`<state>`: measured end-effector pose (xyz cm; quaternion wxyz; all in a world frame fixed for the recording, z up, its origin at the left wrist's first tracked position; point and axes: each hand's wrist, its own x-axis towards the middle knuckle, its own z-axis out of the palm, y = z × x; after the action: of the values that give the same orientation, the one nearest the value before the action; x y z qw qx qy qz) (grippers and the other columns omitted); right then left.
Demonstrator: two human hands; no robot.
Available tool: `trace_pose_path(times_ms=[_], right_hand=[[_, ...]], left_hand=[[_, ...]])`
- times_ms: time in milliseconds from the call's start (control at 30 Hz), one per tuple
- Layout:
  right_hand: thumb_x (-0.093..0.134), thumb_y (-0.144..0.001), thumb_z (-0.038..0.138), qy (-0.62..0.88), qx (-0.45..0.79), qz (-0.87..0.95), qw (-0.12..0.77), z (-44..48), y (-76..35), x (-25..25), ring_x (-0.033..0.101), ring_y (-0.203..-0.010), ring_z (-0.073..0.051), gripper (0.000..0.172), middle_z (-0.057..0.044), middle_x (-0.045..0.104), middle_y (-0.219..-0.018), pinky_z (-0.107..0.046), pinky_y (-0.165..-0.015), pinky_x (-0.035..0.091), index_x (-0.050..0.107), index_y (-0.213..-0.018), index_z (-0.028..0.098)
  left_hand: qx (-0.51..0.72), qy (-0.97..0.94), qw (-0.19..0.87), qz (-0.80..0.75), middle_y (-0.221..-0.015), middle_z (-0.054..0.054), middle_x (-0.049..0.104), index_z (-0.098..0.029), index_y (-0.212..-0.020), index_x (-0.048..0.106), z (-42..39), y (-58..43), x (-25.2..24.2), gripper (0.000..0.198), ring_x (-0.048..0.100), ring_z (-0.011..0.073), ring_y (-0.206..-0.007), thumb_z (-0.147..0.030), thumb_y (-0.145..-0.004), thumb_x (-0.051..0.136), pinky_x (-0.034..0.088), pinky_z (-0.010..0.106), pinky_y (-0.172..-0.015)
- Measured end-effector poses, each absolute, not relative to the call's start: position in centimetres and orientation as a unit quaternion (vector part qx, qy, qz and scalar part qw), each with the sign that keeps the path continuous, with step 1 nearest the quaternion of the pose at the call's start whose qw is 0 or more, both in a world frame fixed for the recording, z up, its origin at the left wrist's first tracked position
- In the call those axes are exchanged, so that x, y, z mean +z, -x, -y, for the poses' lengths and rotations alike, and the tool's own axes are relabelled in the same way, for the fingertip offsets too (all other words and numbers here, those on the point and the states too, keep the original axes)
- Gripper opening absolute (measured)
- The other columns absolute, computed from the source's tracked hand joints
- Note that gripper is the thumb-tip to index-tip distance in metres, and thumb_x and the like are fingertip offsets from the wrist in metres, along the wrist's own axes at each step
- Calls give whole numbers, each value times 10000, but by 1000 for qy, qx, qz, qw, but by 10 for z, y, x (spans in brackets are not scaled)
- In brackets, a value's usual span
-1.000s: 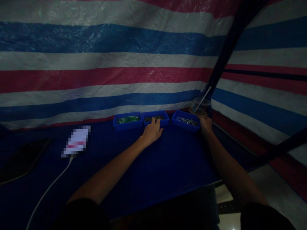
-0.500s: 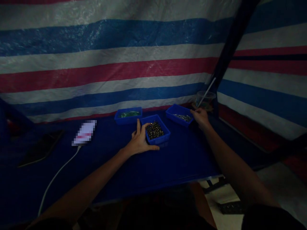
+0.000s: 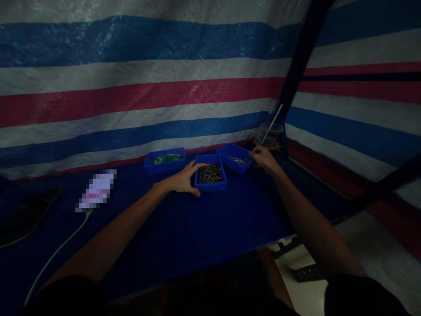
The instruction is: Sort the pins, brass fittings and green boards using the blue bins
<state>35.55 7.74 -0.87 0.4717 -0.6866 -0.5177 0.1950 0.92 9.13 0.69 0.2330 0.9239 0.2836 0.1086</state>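
A blue bin (image 3: 210,187) full of small brassy metal pieces (image 3: 209,174) stands in the middle of the table. My left hand (image 3: 182,180) is at its left side, thumb and fingers spread apart, the index finger reaching over the rim. To the right is a second blue bin (image 3: 226,163), turned at an angle, with thin silvery metal pieces (image 3: 238,161) inside. My right hand (image 3: 265,159) has its fingers closed at that bin's right edge; the fingertips are partly hidden. A third blue bin (image 3: 164,167) holding green pieces (image 3: 167,158) is at the back left.
A clear plastic cup (image 3: 271,129) with a white stick (image 3: 272,123) stands behind my right hand. At left lie a pixelated phone-like object (image 3: 96,190) on a white cable (image 3: 59,250) and a dark flat device (image 3: 29,215). Striped sheeting (image 3: 148,96) walls the table.
The middle bin has turned squarer to me and shifted right, closer to the right-hand bin. My left hand has drawn back a little to the left. The camera view has swung slightly right.
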Motion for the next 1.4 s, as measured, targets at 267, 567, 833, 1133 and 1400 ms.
trace_pose_path(times_ms=[267, 567, 833, 1133, 1400], right_hand=[[616, -707, 310, 743, 162, 525, 383, -75, -354, -2, 499, -555, -134, 141, 3, 544, -585, -254, -541, 377, 558, -642, 199], [548, -735, 357, 740, 153, 522, 397, -79, -353, -12, 501, -613, -136, 163, 13, 554, -633, -242, -560, 358, 530, -688, 201], [533, -744, 391, 755, 138, 497, 405, -74, -340, -10, 498, -620, -138, 193, 6, 568, -661, -250, -582, 356, 533, -687, 207], [565, -745, 351, 752, 157, 470, 435, -76, -328, -11, 499, -669, -161, 159, -15, 581, -704, -265, -619, 352, 524, -681, 212], [569, -746, 401, 713, 216, 456, 487, -76, -328, -10, 497, -627, -145, 212, 6, 545, -661, -252, -557, 358, 505, -686, 208]], left_hand=[[95, -931, 212, -281, -1556, 146, 50, -300, -1381, 405, -100, -8, 13, 1011, 85, 423, -1403, -585, -493, 796, 256, 586, -1071], [180, -923, 205, -271, -1306, 125, 385, -222, -1185, 482, -101, -22, -6, 841, 347, 349, -1294, -555, -486, 808, 316, 536, -1052], [193, -906, 216, -309, -1279, 182, 407, -177, -1187, 364, -77, -22, -8, 952, 436, 365, -1211, -614, -456, 788, 372, 557, -990], [197, -892, 168, -371, -1415, 225, 301, -168, -1289, 284, -53, -29, -16, 1045, 155, 400, -1396, -691, -498, 724, 216, 603, -1089], [262, -884, 157, -353, -1475, 191, 191, -206, -1302, 296, -46, -12, 4, 932, 95, 380, -1414, -563, -566, 742, 221, 565, -1104]])
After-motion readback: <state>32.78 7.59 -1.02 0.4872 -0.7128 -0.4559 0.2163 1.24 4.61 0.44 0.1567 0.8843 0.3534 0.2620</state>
